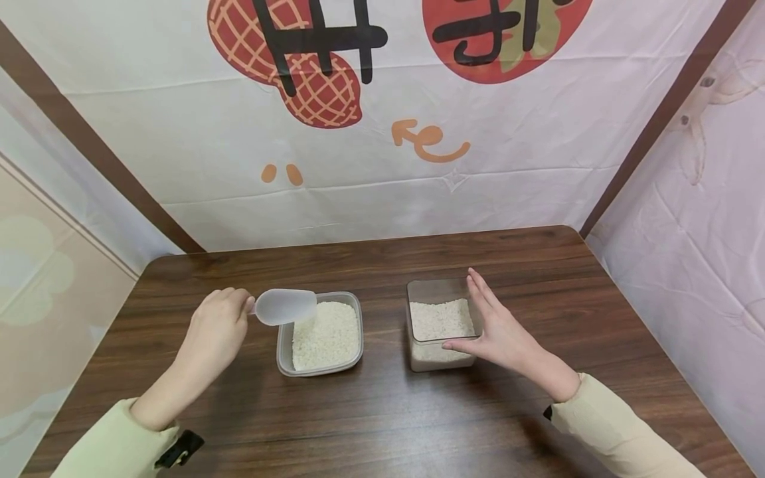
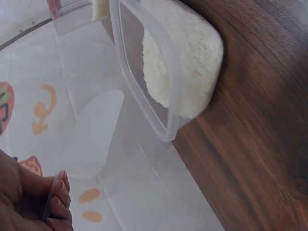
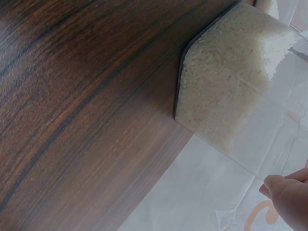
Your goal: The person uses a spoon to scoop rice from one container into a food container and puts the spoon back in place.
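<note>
we hold the scoop (image 1: pixel 285 306) in our left hand (image 1: pixel 216 326), fingers curled round its handle, thumb on top. its translucent bowl points right and hovers over the near-left corner of the tub (image 1: pixel 281 352), above the rim and clear of the rice (image 1: pixel 327 334) inside. we cannot tell from the head view whether the scoop carries any grains; in the left wrist view its bowl (image 2: pixel 94 134) looks empty and sits just beside the tub's rim (image 2: pixel 144 96), not touching it.

our right hand (image 1: pixel 497 330) is open, fingers straight and together, palm laid against the right wall of the box (image 1: pixel 436 290), thumb running along its near edge. the box is taller and squarer than the tub and is partly filled with rice. in the right wrist view a fingertip (image 3: pixel 284 197) rests on the box's clear upper edge (image 3: pixel 250 159).

tub and box stand apart on the table (image 1: pixel 382 411), side by side, with bare wood between them. nothing lies between scoop and box but the tub's far rim. a printed cloth (image 1: pixel 370 133) hangs behind the table.
</note>
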Available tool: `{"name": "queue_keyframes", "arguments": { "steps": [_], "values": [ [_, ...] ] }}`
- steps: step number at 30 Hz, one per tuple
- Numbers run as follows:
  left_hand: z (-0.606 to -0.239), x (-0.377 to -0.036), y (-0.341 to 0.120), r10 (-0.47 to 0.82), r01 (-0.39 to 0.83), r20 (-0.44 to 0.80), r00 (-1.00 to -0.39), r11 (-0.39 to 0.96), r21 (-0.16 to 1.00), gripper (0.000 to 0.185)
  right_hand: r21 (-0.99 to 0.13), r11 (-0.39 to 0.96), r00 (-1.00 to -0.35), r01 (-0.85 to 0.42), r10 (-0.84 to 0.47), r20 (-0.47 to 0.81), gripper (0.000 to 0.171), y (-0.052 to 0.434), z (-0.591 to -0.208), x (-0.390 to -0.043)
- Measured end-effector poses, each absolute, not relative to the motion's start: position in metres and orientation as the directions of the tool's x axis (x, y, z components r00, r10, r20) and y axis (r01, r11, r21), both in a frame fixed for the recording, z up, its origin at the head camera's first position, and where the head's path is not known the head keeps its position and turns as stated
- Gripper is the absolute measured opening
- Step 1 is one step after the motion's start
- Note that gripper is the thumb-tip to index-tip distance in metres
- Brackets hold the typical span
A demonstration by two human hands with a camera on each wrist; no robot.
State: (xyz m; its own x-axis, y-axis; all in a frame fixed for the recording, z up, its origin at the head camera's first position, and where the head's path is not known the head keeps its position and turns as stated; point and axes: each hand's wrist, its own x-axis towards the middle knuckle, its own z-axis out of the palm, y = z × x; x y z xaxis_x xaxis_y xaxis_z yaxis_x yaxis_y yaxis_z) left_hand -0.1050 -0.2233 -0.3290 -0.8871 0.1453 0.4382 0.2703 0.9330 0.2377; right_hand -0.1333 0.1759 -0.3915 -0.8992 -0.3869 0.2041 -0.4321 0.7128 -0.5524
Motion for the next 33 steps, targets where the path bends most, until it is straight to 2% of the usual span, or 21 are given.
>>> {"name": "queue_keyframes", "arguments": {
  "steps": [16,33],
  "values": [
    [-0.315,-0.116,-0.197,0.166,0.299,0.424,-0.890,0.915,0.271,0.015,-0.532,0.712,-0.888,-0.458,-0.395,0.235,0.112,0.176,-0.393,-0.133],
    [-0.301,-0.124,-0.170,0.217,0.369,0.454,-0.864,0.887,0.279,0.013,-0.540,0.711,-0.891,-0.450,-0.395,0.222,0.112,0.176,-0.393,-0.133]
  ]
}}
